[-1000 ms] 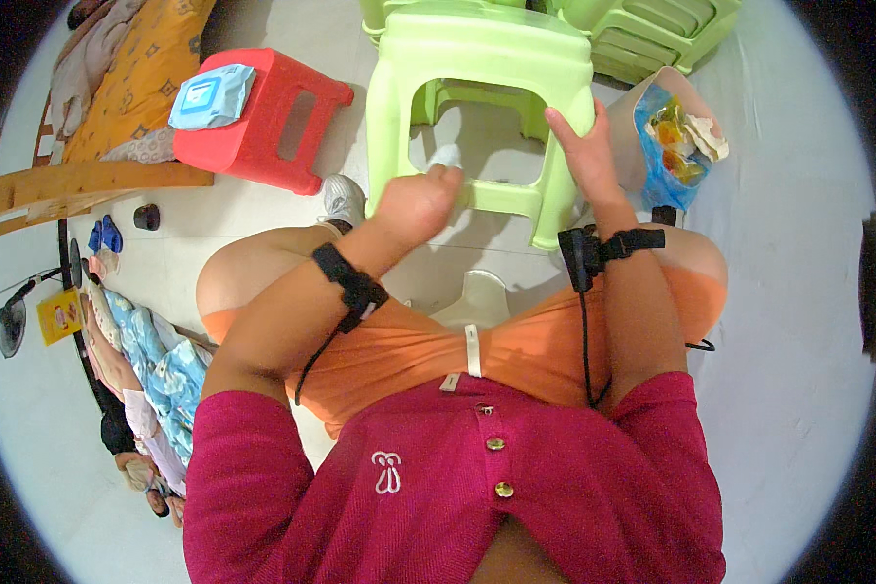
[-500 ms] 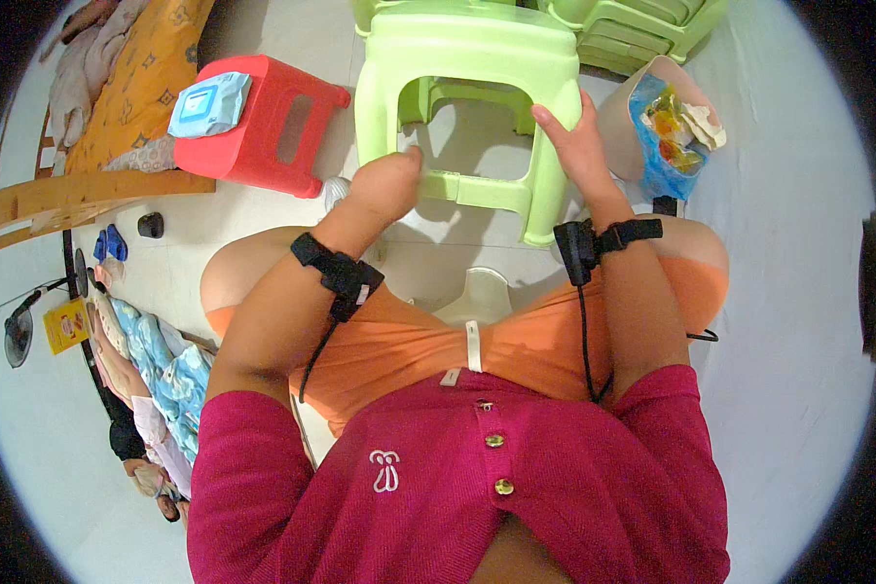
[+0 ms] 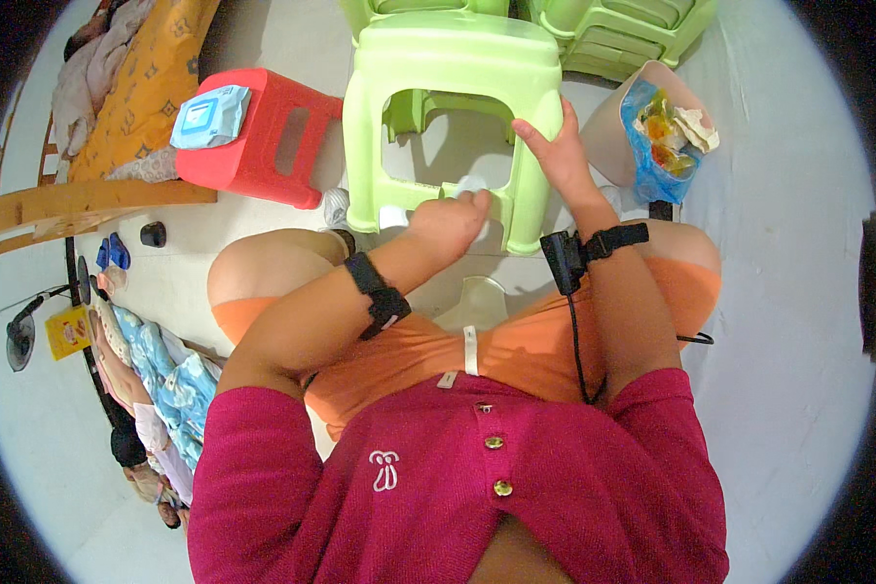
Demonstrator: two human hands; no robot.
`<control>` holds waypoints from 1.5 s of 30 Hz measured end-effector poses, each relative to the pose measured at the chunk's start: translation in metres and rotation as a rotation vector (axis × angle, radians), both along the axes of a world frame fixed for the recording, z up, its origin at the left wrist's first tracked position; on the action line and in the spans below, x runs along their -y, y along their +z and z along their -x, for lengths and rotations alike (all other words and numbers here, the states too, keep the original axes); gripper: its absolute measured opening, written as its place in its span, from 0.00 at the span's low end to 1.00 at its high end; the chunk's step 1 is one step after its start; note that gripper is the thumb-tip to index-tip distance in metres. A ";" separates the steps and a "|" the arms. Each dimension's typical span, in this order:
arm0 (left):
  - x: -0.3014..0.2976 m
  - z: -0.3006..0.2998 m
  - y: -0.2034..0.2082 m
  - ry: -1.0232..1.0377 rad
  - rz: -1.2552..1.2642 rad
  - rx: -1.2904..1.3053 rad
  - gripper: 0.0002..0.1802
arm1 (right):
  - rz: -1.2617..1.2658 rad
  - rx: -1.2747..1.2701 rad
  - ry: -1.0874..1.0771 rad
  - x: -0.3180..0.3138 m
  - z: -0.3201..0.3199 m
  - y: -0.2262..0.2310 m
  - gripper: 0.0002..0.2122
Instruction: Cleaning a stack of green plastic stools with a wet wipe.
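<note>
A light green plastic stool (image 3: 453, 54) stands tipped in front of me, its open side frame facing me. My right hand (image 3: 560, 156) grips its right leg, thumb on the near face and fingers round the outer edge. My left hand (image 3: 448, 229) is closed at the stool's lower rail, pinching what looks like a white wipe (image 3: 471, 185) that shows above the fingers. Another white patch lies at the left leg's foot, and I cannot make out whether it belongs to the wipe.
A red stool (image 3: 277, 131) at the left carries a blue-and-white wipes pack (image 3: 211, 117). More green stools (image 3: 618, 34) stand behind. A bin (image 3: 613, 131) with a blue bag of rubbish is at the right. A wooden bed frame (image 3: 88, 209) edges the left side.
My left hand has moved right along the lower rail, and white material now shows at its fingers. The green stool has shifted slightly left; my right hand keeps its grip.
</note>
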State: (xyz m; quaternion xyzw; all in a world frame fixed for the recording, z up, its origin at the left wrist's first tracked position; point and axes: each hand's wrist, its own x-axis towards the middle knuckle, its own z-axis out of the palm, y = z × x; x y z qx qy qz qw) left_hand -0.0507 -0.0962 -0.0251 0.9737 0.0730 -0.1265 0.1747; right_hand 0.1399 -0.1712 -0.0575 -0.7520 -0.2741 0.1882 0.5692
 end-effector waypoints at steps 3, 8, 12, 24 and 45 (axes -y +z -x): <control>-0.007 0.008 0.005 0.111 -0.032 -0.067 0.14 | 0.057 -0.016 0.003 -0.002 0.003 0.005 0.45; -0.026 0.006 0.039 0.156 0.094 -0.063 0.10 | 0.032 -0.016 0.013 -0.003 -0.003 -0.004 0.45; -0.082 0.016 0.057 0.349 -0.172 -0.103 0.09 | 0.167 0.032 -0.020 0.002 -0.004 0.001 0.46; -0.087 -0.003 0.046 0.420 0.072 0.350 0.14 | -0.011 -0.062 0.085 0.009 -0.006 -0.008 0.37; -0.144 -0.054 0.032 0.605 -0.231 0.708 0.37 | 0.127 -0.136 0.109 0.004 0.023 0.023 0.40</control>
